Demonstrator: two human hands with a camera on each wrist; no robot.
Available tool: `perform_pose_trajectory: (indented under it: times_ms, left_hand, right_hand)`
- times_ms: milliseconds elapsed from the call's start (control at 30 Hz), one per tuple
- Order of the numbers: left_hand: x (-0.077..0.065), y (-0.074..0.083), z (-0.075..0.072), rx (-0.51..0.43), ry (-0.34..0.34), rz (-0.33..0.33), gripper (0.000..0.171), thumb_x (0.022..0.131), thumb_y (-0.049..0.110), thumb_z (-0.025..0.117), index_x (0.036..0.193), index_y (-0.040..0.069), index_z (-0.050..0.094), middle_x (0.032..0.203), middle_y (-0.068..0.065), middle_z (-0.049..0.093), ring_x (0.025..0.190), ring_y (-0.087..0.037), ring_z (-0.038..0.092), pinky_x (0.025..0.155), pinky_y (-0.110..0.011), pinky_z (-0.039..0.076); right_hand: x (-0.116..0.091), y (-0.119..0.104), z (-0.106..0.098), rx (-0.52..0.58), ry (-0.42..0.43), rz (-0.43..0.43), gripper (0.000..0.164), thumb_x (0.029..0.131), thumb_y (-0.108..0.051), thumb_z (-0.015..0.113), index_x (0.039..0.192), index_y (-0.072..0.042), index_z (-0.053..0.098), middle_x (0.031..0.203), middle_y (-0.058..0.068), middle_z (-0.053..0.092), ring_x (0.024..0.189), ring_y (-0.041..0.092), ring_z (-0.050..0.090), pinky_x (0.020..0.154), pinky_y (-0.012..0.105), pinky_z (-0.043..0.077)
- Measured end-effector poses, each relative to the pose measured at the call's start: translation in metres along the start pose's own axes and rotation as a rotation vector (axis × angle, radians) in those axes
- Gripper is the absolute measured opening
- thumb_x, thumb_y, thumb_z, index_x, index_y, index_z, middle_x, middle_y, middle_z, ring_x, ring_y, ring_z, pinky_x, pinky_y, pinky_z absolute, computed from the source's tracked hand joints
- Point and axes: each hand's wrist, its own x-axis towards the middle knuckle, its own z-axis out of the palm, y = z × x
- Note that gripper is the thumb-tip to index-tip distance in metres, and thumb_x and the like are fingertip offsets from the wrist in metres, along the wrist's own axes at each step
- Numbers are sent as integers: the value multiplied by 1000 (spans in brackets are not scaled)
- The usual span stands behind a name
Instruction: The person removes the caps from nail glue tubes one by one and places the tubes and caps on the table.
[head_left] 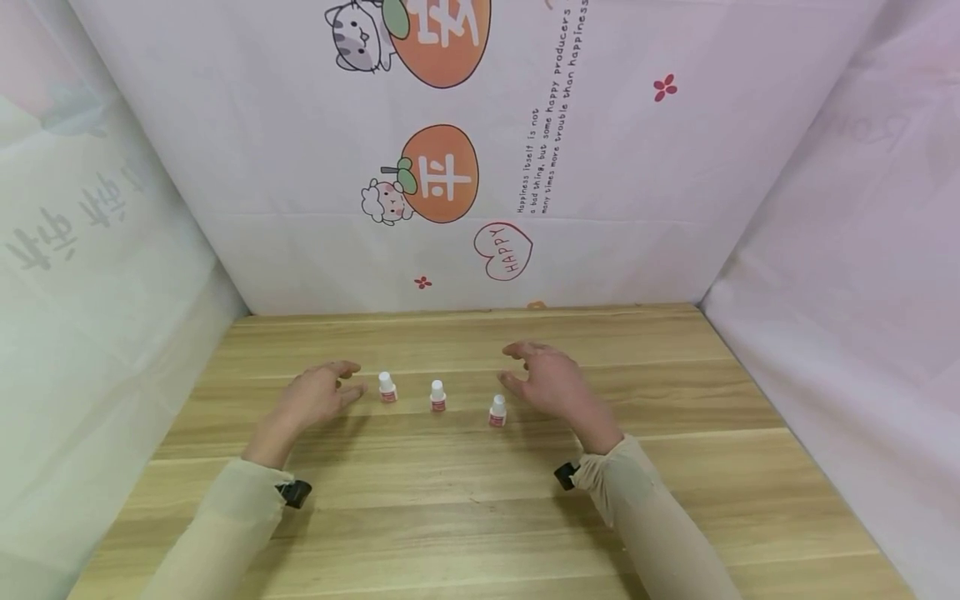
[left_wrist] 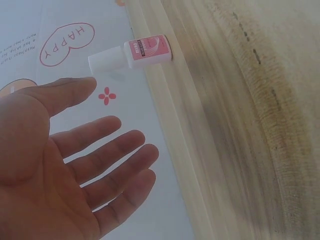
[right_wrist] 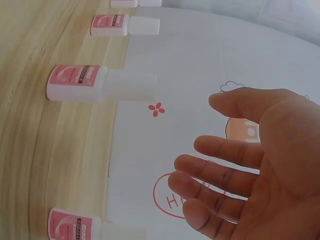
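Observation:
Three small white nail glue bottles with pink labels stand upright and capped in the head view: the left bottle [head_left: 387, 388], the middle bottle [head_left: 438, 397] and the right bottle [head_left: 497, 412]. My left hand [head_left: 311, 396] is just left of the left bottle, fingers apart and holding nothing. To the right of the right bottle, and slightly beyond it, my right hand [head_left: 551, 379] hovers with loosely bent fingers and an empty palm. The left wrist view has one bottle [left_wrist: 150, 51] past the thumb. Several bottles show in the right wrist view, one [right_wrist: 75, 82] nearest the thumb.
The wooden tabletop [head_left: 450, 517] ends at a printed white cloth [head_left: 600, 250] at the back. Cloth walls also rise along the left side [head_left: 97, 292] and the right side [head_left: 840, 292]. Dark wrist straps [head_left: 295, 492] show at both sleeves.

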Motion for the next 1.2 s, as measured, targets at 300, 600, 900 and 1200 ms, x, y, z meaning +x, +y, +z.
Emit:
perform_pose_trajectory:
  times_ms: [300,600,900,1200]
  left_hand:
    - [0,0,2,-11,-14,-21,56,100,45,54,141,8,53,138,-19,60,120,-39,61,94,-59,49]
    - [3,-1,7,-30,7,5,53,99,43,58,137,7,57,131,-20,65,113,-36,65,93,-55,51]
    - [7,-4,13,-57,10,15,48,98,36,62,135,6,59,126,-19,67,112,-36,66,92,-53,52]
    - [11,-5,20,-69,30,22,44,96,32,64,133,6,61,121,-17,70,108,-33,67,90,-52,53]
  right_hand:
    - [3,-8,4,33,-19,-27,48,96,-44,61,135,-16,60,134,5,65,106,22,68,91,44,53]
    - [2,-15,7,86,-5,-37,44,94,-41,65,130,-16,63,125,5,70,104,23,69,85,42,54]
    - [2,-19,12,92,7,-36,42,94,-42,65,129,-18,64,125,3,70,104,22,68,86,41,54]
    - [2,-26,13,105,30,-63,40,93,-40,67,126,-17,65,121,2,71,100,20,68,83,39,55]
